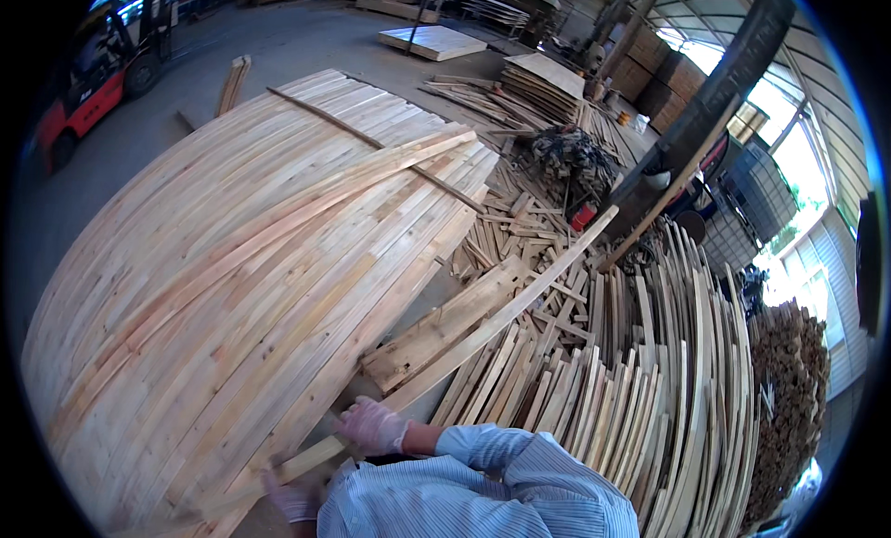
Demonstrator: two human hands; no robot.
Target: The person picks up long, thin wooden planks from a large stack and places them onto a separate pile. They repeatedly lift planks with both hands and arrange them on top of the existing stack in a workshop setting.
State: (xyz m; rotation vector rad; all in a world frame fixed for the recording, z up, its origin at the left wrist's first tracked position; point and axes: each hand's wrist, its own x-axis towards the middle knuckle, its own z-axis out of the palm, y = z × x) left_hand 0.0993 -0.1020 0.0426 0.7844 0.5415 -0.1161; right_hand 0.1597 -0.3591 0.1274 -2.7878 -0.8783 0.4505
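A long pale wooden strip [506,315] slants across the front of my body, its far end raised toward the upper right. My right hand [373,426], in a light pinkish work glove, is closed round it near waist height. Beside the strip's near end is my left hand [292,503], also gloved; motion smears its fingers, so its grip cannot be made out. To the left lies a broad layer of boards [223,297] set edge to edge. Two loose strips [278,218] rest lengthwise on it, and a thin dark stick [325,116] crosses its far part.
Many upright strips [687,380] lean in rows at my right. A wide rough board [445,324] lies beside the layer, near a heap of offcuts [548,232]. A dark post [696,102] rises behind. A red forklift [88,102] stands far left.
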